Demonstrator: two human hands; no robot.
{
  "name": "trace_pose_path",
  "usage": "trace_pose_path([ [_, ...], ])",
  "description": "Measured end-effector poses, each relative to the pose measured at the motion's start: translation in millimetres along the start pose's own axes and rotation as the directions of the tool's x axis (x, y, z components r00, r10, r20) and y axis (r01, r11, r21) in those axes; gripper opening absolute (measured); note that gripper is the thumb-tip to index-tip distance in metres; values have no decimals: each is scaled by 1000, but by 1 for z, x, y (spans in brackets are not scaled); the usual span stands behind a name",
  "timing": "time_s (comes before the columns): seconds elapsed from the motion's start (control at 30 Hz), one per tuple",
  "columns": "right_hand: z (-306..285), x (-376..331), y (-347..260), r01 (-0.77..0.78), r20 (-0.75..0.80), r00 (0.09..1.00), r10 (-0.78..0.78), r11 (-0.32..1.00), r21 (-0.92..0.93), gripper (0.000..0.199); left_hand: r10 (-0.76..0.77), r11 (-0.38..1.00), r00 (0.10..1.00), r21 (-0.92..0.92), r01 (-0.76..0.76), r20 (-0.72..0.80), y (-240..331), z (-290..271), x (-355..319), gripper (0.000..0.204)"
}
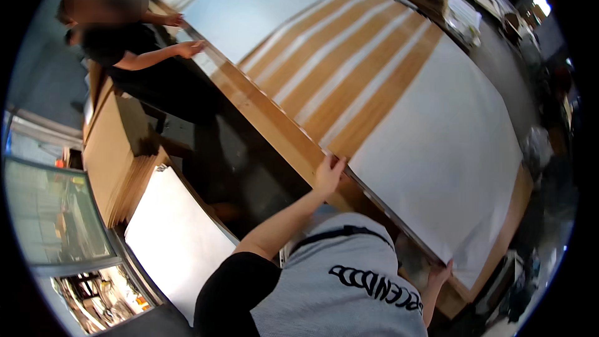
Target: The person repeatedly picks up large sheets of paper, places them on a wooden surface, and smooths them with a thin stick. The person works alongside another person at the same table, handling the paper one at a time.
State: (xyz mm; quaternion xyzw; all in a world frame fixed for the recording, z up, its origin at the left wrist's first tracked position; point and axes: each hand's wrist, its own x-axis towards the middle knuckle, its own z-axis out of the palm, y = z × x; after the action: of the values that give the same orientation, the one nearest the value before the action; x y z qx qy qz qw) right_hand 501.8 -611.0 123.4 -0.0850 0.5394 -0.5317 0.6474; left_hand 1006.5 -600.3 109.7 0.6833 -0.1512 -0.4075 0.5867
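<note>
L hand [328, 176] — gripping wht/brn panel [380, 87] edge; R hand [439, 273] — gripping same edge nr corner

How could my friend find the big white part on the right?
Find the big flat panel with brown stripes. Go right of them to the plain white part. Unlike the other white part, left of the stripes, this one has the wearer's right hand at its near corner.

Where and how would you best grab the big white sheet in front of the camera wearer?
Take the white sheet probably by its near edge, one hand toward each end, coming from the near side: it is broad and flat, and that edge lies closest. The left hand and right hand are near those ends.
</note>
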Motion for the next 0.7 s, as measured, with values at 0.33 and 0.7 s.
trace_pose_path([
  [0.33, -8, 8, 2, 136, -75, 988, -138, 990, -31, 31, -61, 986, 994, -149, 75, 91, 10, -4, -2, 17],
  [0.7, -15, 9, 11, 178, -140, 976, -168, 982, 59, 35, -171, 947, 984, -269, 177, 45, 20, 2, -10, 15],
])
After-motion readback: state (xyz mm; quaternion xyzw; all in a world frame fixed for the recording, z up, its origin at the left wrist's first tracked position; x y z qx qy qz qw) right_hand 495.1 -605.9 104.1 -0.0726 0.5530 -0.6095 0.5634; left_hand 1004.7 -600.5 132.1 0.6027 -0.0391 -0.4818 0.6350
